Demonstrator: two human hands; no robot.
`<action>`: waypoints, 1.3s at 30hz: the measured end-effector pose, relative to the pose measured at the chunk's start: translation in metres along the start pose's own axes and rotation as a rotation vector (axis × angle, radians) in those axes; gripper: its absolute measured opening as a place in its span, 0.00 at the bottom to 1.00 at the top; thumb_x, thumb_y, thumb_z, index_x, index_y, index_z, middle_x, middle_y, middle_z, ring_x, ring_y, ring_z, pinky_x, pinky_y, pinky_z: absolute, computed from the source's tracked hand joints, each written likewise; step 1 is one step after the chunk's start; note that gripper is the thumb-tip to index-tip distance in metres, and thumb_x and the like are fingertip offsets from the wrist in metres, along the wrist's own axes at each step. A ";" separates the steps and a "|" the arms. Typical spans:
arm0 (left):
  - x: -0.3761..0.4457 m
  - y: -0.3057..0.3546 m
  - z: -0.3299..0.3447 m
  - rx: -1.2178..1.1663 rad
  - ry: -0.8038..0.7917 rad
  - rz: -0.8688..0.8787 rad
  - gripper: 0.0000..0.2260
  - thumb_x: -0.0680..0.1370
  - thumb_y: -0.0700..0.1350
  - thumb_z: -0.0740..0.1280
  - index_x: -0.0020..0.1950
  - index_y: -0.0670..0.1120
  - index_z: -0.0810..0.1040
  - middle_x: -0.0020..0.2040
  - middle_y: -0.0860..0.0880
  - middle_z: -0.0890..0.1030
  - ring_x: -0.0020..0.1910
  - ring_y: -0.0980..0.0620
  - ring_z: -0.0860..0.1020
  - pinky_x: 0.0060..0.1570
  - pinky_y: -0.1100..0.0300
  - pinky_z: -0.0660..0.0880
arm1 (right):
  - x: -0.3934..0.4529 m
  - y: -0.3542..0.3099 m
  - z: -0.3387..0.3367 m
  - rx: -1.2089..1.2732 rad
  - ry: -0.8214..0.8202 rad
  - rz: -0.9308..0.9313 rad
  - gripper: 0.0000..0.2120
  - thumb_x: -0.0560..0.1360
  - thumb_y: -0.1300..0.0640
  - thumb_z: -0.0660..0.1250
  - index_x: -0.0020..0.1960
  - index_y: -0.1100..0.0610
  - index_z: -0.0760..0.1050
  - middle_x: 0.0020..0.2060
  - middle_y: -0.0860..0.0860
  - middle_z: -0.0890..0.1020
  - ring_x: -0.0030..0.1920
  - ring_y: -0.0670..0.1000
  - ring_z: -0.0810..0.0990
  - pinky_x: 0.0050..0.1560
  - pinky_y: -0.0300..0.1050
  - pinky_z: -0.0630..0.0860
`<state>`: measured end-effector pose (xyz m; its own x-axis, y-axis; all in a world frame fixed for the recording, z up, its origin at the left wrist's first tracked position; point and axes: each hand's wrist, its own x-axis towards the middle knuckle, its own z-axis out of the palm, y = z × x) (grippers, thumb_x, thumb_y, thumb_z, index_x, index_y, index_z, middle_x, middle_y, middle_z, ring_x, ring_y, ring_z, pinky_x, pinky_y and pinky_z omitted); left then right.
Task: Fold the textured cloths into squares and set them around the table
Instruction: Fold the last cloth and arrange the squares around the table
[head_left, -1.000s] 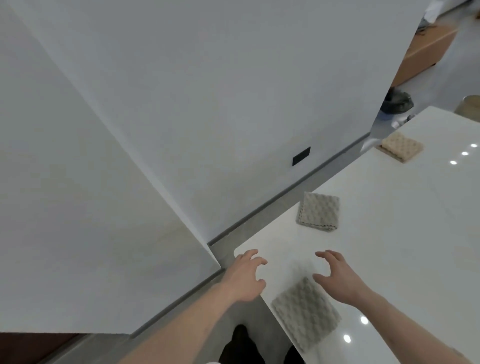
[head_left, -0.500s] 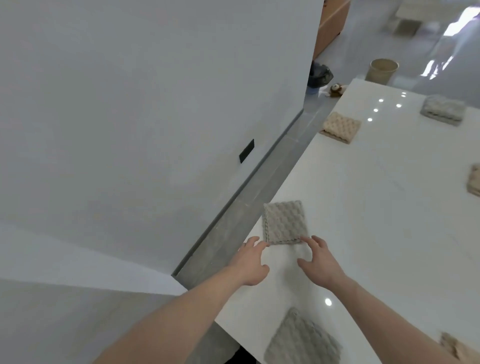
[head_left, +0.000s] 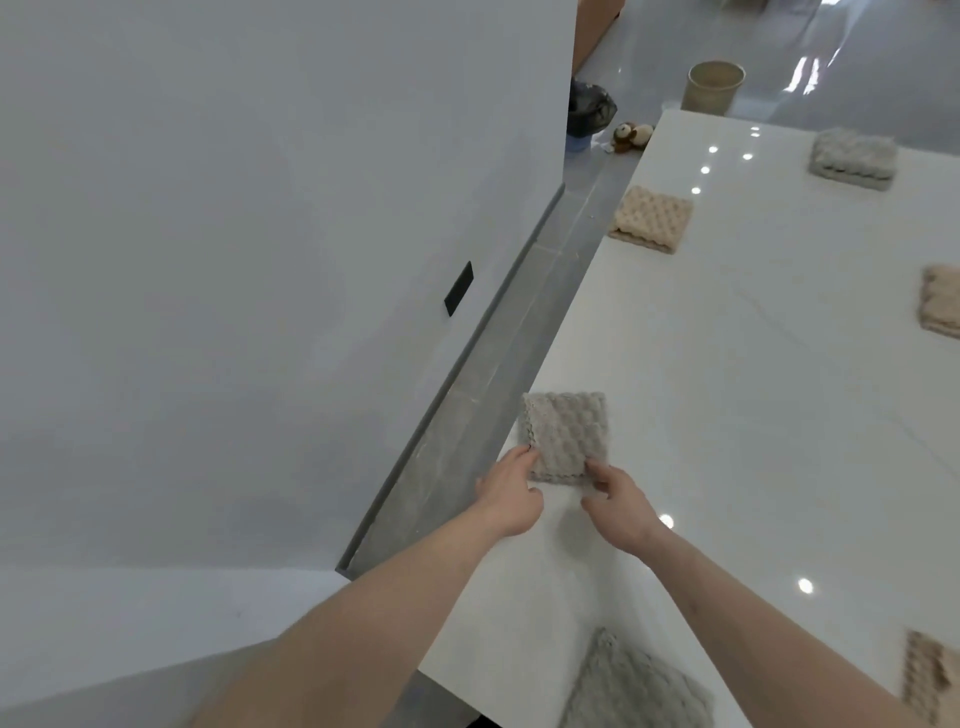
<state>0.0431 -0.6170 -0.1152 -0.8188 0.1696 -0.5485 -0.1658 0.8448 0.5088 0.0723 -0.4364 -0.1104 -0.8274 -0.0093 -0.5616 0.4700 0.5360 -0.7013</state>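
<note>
A folded grey-beige textured cloth (head_left: 569, 434) lies square near the left edge of the white table (head_left: 737, 395). My left hand (head_left: 511, 493) grips its near left corner. My right hand (head_left: 615, 506) pinches its near right corner, fingers on top and thumb below. Other folded squares sit around the table: a beige cloth (head_left: 652, 218) further along the left edge, a grey cloth (head_left: 854, 158) at the far end, a beige cloth (head_left: 943, 306) cut off at the right, a grey cloth (head_left: 634, 686) at the near edge and a beige cloth (head_left: 924, 680) at the bottom right.
A white wall (head_left: 260, 260) with a black outlet (head_left: 458, 288) runs close along the table's left side, with a narrow strip of grey floor between. Beyond the far end stand a tan bin (head_left: 714, 85), a black bag (head_left: 589, 111) and a small toy (head_left: 631, 136).
The view swung from the nearest grey cloth to the one further along the edge. Both hands reached forward and took hold of its near corners.
</note>
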 end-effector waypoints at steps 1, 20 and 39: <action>0.001 0.002 -0.005 -0.002 0.071 0.022 0.28 0.78 0.40 0.60 0.79 0.52 0.65 0.80 0.56 0.60 0.77 0.51 0.63 0.75 0.49 0.60 | -0.005 -0.002 0.004 0.016 0.040 0.000 0.29 0.75 0.66 0.61 0.75 0.55 0.67 0.69 0.50 0.71 0.69 0.51 0.72 0.70 0.44 0.68; 0.028 -0.014 0.003 0.169 0.139 0.088 0.19 0.81 0.47 0.63 0.72 0.57 0.73 0.78 0.47 0.62 0.74 0.44 0.64 0.72 0.47 0.65 | 0.014 0.006 0.006 -0.093 0.348 -0.046 0.29 0.77 0.56 0.66 0.77 0.50 0.63 0.74 0.55 0.61 0.63 0.57 0.75 0.61 0.48 0.73; 0.050 0.003 -0.017 0.352 0.142 0.331 0.25 0.77 0.45 0.67 0.74 0.54 0.70 0.80 0.50 0.59 0.77 0.46 0.59 0.74 0.46 0.62 | 0.028 0.019 0.004 -0.116 0.360 -0.043 0.27 0.76 0.52 0.69 0.73 0.49 0.65 0.66 0.54 0.66 0.56 0.58 0.78 0.51 0.44 0.70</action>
<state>-0.0082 -0.6148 -0.1297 -0.8670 0.4072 -0.2872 0.2909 0.8816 0.3718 0.0593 -0.4296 -0.1411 -0.9103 0.2523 -0.3282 0.4117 0.6338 -0.6548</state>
